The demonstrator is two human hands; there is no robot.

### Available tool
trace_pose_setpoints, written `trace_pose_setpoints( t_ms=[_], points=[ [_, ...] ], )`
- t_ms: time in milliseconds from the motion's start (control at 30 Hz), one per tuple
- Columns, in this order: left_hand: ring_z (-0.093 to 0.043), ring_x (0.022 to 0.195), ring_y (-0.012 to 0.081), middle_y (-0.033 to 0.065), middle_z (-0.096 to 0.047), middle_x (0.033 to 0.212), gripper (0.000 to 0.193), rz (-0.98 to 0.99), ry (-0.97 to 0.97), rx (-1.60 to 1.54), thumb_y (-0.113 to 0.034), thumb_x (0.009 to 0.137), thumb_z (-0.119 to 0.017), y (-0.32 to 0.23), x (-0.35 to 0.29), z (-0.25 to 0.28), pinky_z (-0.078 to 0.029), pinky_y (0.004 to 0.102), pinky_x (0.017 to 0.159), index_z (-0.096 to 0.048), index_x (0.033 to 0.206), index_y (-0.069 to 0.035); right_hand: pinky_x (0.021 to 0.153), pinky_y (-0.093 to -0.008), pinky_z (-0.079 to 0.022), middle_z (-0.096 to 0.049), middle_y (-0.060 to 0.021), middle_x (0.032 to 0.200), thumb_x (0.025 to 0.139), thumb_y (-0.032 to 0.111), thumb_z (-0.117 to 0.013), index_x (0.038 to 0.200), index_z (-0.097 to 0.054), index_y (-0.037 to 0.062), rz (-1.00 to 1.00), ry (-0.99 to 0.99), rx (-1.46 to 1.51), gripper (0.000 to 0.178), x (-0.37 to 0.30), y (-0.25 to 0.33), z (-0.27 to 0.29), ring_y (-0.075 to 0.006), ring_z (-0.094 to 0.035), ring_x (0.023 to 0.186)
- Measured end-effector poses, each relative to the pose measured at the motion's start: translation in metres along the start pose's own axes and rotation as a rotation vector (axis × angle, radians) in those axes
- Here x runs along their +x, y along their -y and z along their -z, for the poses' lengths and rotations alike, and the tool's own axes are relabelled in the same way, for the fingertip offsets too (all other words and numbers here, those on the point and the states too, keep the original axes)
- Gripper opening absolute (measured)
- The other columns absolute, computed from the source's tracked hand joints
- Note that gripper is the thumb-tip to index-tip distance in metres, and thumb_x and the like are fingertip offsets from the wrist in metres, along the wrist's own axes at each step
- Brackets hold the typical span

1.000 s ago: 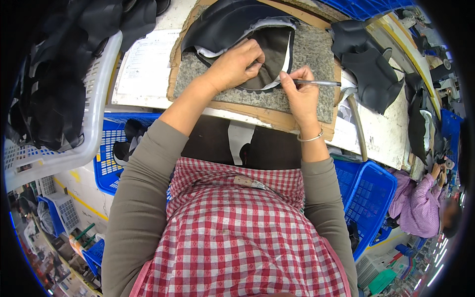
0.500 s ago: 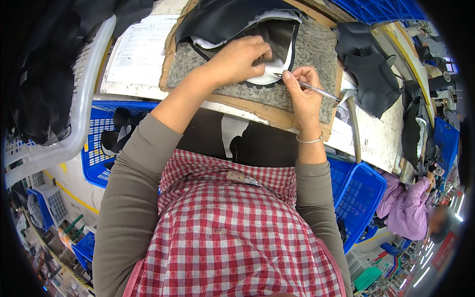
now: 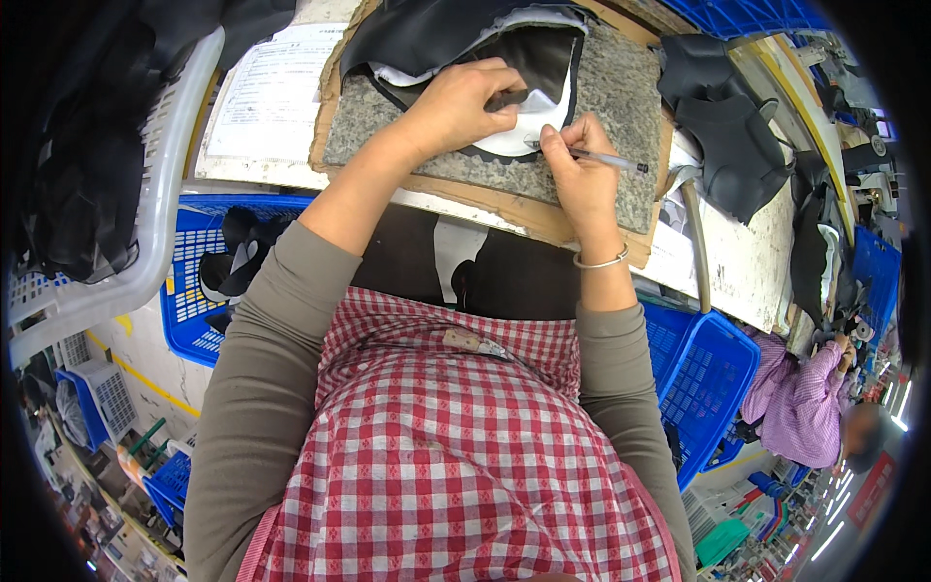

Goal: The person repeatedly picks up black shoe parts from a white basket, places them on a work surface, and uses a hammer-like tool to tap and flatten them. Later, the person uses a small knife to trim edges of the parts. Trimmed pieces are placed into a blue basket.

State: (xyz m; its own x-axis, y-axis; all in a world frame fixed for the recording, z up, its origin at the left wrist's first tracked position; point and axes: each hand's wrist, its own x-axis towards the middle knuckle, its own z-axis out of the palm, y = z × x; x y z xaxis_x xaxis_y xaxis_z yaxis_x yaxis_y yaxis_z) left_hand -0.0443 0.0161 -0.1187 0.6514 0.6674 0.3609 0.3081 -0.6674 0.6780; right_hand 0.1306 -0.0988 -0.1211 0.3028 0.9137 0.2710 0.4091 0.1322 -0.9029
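A black leather piece point(image 3: 412, 39), looking like a shoe upper, lies folded back over a speckled grey stone slab point(image 3: 621, 112). Its dark inner side shows, with a white lining patch point(image 3: 509, 142) along the near edge. My left hand point(image 3: 465, 105) rests over it, fingers curled round a small dark piece point(image 3: 507, 99) that pokes out past the fingertips. Pinched in my right hand point(image 3: 584, 184) is a slim pen with a clear barrel point(image 3: 613, 158). Its tip is at the white patch's right side.
Black cut pieces point(image 3: 722, 145) lie on the white table right of the slab, near a curved metal-and-grey tool point(image 3: 695, 242). Printed paper point(image 3: 276, 92) lies at left. A white crate point(image 3: 160, 223) and blue baskets point(image 3: 703, 388) flank me. Another person point(image 3: 800, 407) sits far right.
My right hand has shifted slightly left and down, and the pen now lies flatter. My left hand has moved up a little, and the dark piece shows at its fingers.
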Motion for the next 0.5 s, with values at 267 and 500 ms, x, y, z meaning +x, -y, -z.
trace_pose_setpoints(
  t_ms=[267,500],
  points=[
    [-0.063,0.089,0.0267,0.0097,-0.063,0.099,0.033,-0.061,-0.086,-0.069,-0.016,0.083,-0.081,-0.021,-0.007,0.004,-0.052,0.0353,0.080,-0.068,0.109,-0.001,0.057,-0.0249,-0.040,-0.054,0.0024,0.069,0.093,0.015,-0.076,0.079,-0.052,0.0063,-0.036,-0.046,0.114,0.029,-0.003,-0.008,0.009,-0.0053,-0.046,0.066],
    [-0.060,0.112,0.0303,0.0095,-0.063,0.121,0.058,-0.028,-0.315,0.842,-0.020,0.077,-0.083,-0.051,0.010,0.052,-0.047,0.0414,0.092,-0.059,0.129,-0.011,0.061,-0.0214,-0.035,-0.049,0.0056,0.074,0.099,0.007,-0.068,0.085,-0.045,0.0103,-0.036,0.002,0.499,0.027,-0.011,-0.013,0.026,-0.0026,-0.042,0.069]
  ],
)
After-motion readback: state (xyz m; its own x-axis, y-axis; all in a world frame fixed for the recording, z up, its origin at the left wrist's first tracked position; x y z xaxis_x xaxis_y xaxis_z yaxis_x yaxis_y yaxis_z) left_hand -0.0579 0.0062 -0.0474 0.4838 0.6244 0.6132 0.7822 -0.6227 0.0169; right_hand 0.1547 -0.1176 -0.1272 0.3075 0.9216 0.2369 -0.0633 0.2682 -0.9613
